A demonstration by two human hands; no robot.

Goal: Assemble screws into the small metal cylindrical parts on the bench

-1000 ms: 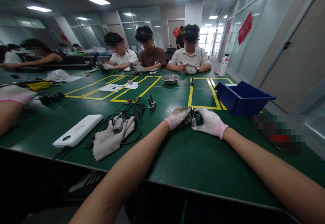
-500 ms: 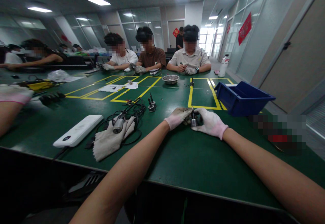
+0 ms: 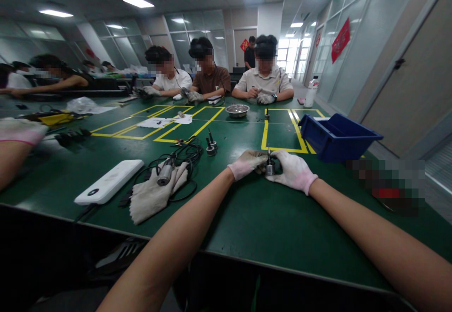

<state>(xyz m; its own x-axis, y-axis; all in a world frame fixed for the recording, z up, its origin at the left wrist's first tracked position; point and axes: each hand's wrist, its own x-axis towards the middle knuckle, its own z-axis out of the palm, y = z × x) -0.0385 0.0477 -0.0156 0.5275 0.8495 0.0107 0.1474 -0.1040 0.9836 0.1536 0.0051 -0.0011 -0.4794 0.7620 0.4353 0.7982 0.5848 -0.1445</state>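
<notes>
A small metal cylindrical part (image 3: 270,168) stands on the green table in front of me, its thin shaft pointing up. Bent fingers of my left hand (image 3: 247,165), in a white glove with dirty fingertips, close on its left side. From the right, my right hand (image 3: 293,171), also gloved, grips the same part between thumb and fingers. The fingers hide some of its sides. Two similar parts with dark shafts (image 3: 211,148) stand together to the left of my hands.
A blue bin (image 3: 341,137) stands at the right. To the left lie a motor-like metal cylinder (image 3: 165,175) on a grey cloth (image 3: 150,203), black cables (image 3: 190,154) and a white power bank (image 3: 109,181). Farther back is a steel bowl (image 3: 237,110). Several people sit around.
My left hand has shifted very slightly to the left at the metal part. Otherwise both hands and the part stay in place.
</notes>
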